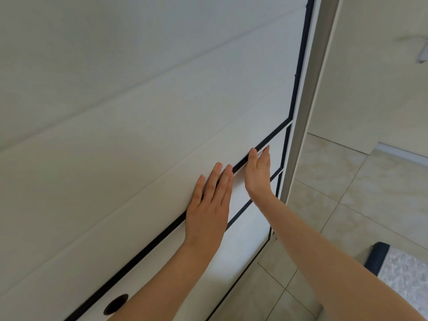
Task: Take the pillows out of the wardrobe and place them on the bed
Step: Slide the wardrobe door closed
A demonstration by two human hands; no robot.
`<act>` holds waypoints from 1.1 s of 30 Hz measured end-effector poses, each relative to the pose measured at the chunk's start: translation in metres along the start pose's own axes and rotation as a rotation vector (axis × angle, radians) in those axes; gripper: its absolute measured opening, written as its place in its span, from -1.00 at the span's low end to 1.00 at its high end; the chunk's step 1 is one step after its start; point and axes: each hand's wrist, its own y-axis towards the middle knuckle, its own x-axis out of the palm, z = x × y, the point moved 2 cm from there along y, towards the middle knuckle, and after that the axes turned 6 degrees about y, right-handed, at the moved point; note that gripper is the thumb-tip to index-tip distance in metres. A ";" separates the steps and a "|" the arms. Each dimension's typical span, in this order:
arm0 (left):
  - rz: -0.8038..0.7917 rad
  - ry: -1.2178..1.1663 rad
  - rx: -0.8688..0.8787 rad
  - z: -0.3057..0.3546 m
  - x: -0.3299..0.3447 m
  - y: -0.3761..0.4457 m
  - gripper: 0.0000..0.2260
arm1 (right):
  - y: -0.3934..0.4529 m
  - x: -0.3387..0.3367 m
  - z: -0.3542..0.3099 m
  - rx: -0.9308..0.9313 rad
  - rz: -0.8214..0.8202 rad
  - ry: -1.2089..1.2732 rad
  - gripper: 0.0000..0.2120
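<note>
My two bare forearms reached up from the bottom of the view toward the white wardrobe (139, 112), whose doors were shut, so the pillows were nowhere to be seen. My left hand (209, 205) lay flat on the door with its fingers straight and together, holding nothing, its palm across the dark seam (148, 246) between two panels. My right hand (259, 172) stood just beside it, open and turned edge-on, fingertips touching the same seam higher up, also gripping nothing. Low on the door, near my left forearm, was a round dark hole (115, 304). A second thin dark line (240, 213) ran under my right wrist. Down to the right lay pale beige floor tiles (347, 193) with thin grout lines, and a speckled grey mat (405, 272) with a dark border sat at the right edge. Beyond the wardrobe's grey side edge (308, 100) rose a plain cream wall (370, 77), with a small blurred fitting (422, 53) high on it that I could not make out.
</note>
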 end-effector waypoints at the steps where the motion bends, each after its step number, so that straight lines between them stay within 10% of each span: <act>1: -0.004 0.001 -0.002 0.003 0.001 0.005 -0.41 | 0.006 -0.003 0.000 0.000 0.002 0.000 -0.38; 28: -0.092 -0.006 0.025 0.035 0.007 0.054 -0.34 | 0.063 -0.035 -0.001 -0.011 0.033 0.006 -0.35; 33: 0.037 -0.325 0.060 0.031 0.000 0.051 -0.37 | 0.053 -0.045 -0.004 0.007 -0.048 -0.089 -0.44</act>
